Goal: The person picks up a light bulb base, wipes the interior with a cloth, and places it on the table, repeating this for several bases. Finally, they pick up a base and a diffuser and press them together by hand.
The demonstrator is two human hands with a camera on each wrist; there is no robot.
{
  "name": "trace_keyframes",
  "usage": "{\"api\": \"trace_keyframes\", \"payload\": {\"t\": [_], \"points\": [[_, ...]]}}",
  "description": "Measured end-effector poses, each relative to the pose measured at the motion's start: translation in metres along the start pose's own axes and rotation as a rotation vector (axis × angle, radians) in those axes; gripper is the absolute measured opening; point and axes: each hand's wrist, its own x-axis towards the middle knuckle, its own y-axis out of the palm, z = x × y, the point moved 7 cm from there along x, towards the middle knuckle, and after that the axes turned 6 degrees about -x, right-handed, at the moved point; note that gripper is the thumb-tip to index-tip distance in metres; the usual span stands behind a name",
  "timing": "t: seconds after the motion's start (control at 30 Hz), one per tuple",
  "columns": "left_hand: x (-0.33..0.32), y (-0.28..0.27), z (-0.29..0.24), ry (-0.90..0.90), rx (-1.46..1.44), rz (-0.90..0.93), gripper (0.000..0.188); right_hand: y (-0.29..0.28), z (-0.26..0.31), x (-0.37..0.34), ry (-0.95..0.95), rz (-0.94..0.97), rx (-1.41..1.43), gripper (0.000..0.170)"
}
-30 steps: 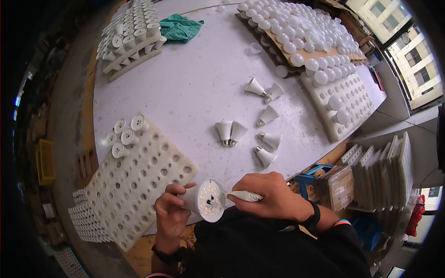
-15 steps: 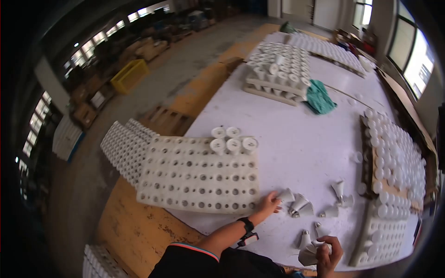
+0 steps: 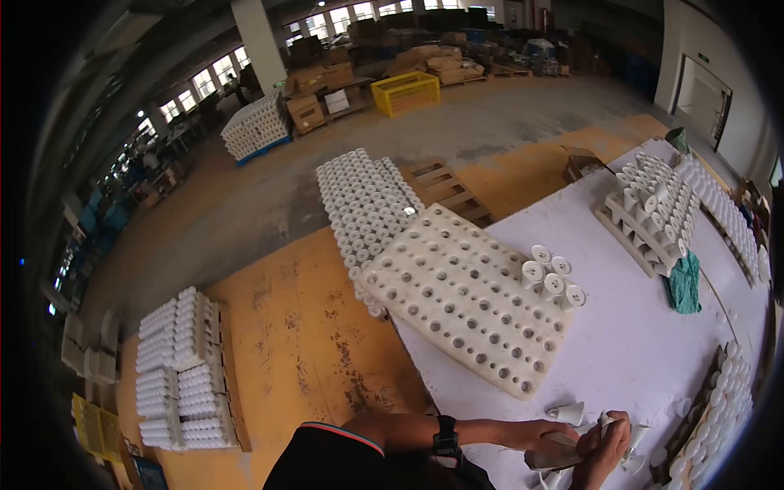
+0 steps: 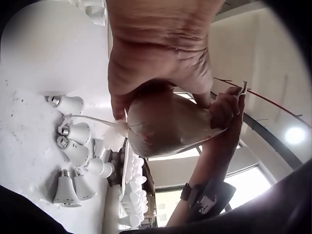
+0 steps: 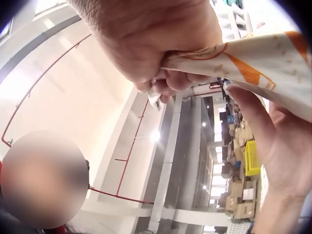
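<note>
Both hands are on a soft whitish piping bag (image 4: 168, 127) with orange print, low at the right in the head view. My left hand (image 3: 529, 434) wraps round the bag's full body, its thumb on one side. The right hand (image 3: 603, 451) grips the gathered end, and a short twist of bag (image 5: 155, 100) pokes out past its fingers. In the left wrist view a thin white strand (image 4: 92, 118) stretches from the bag's narrow end toward the table. White lamp housings with screw caps (image 4: 68, 191) lie on the tabletop close by.
A foam tray with holes (image 3: 465, 298) lies at the table's left edge, several lamp housings (image 3: 554, 286) standing at one corner. White domes (image 3: 719, 408) crowd the right side. Farther back are a loaded rack (image 3: 653, 204) and a green cloth (image 3: 683, 284). Stacked trays (image 3: 180, 367) stand on the floor.
The left hand has let go of a lamp housing, set down among the others, and now holds the bag together with the right hand. The head view has swung left.
</note>
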Motion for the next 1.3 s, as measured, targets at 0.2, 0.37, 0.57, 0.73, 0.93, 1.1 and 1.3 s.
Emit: {"api": "trace_keyframes", "payload": {"t": [0.2, 0.37, 0.57, 0.73, 0.93, 1.1, 1.3], "points": [[-0.027, -0.005, 0.001, 0.129, 0.06, -0.063, 0.063, 0.035, -0.007, 0.007, -0.058, -0.089, -0.11, 0.028], [-0.053, -0.01, -0.029, -0.003, 0.319, -0.073, 0.067, 0.075, 0.0, 0.009, 0.055, 0.073, -0.122, 0.029], [-0.073, -0.043, -0.064, 0.031, 0.372, -0.079, 0.046, 0.095, -0.02, 0.021, -0.037, -0.041, 0.119, 0.025], [-0.077, -0.06, -0.076, 0.01, 0.264, 0.045, 0.033, 0.125, 0.004, 0.015, -0.424, -0.035, -0.563, 0.035], [-0.083, -0.091, -0.104, -0.103, 0.386, 0.212, 0.058, 0.143, 0.033, 0.007, -0.298, -0.045, -0.64, 0.029], [-0.057, -0.26, -0.097, -0.065, -0.161, -0.516, 0.031, 0.125, 0.038, 0.009, -0.348, -0.166, -0.734, 0.027], [-0.003, -0.362, -0.099, 0.095, 0.254, -0.825, 0.057, 0.107, 0.035, 0.026, -0.286, -0.236, -0.832, 0.024]]}}
